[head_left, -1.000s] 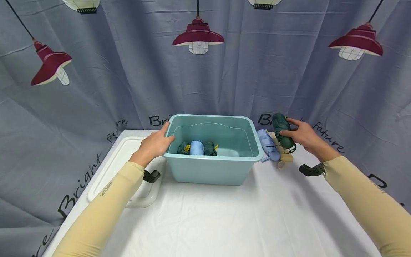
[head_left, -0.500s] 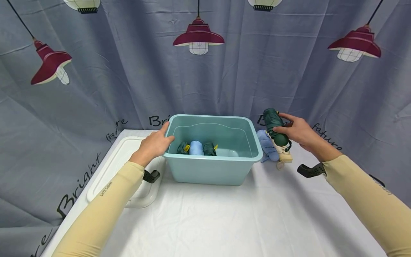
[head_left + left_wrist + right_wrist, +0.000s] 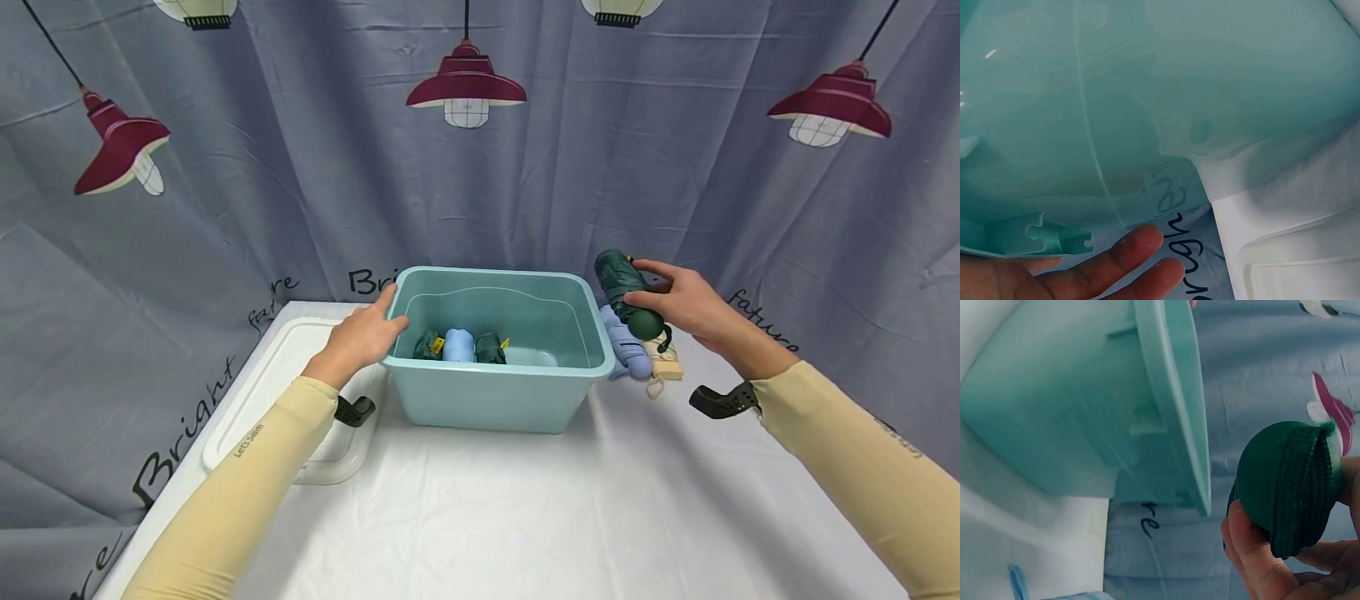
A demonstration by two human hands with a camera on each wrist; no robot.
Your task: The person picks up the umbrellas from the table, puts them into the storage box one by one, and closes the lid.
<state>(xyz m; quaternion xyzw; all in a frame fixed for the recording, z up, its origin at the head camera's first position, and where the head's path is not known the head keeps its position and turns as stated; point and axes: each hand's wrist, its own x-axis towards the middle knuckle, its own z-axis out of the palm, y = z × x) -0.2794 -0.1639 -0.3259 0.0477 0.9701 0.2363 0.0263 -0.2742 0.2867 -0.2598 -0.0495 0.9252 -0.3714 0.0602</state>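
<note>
My right hand [image 3: 686, 304] grips a dark green folded umbrella [image 3: 622, 287], holding it tilted above the table at the right of the teal plastic storage bin [image 3: 487, 400]. Its rounded handle end and a wrist cord face the right wrist view. The left hand [image 3: 363, 337] holds the bin's left rim, thumb over the rim and fingers on the outside; the fingers [image 3: 1141, 244] show below the rim in the left wrist view. Inside the bin, a light blue folded umbrella [image 3: 459, 345] lies between a dark green one [image 3: 427, 347] and another dark green one [image 3: 491, 348].
Beside the bin on the right lie a blue folded umbrella [image 3: 628, 348] and a cream one [image 3: 665, 363], partly hidden under the held umbrella. A white lid [image 3: 330, 467] lies on the white table [image 3: 525, 517] at the left. A printed grey-blue curtain [image 3: 315, 167] hangs behind.
My right hand has carried the dark green umbrella left and slightly up, towards the bin's right rim. The left hand stays on the left rim.
</note>
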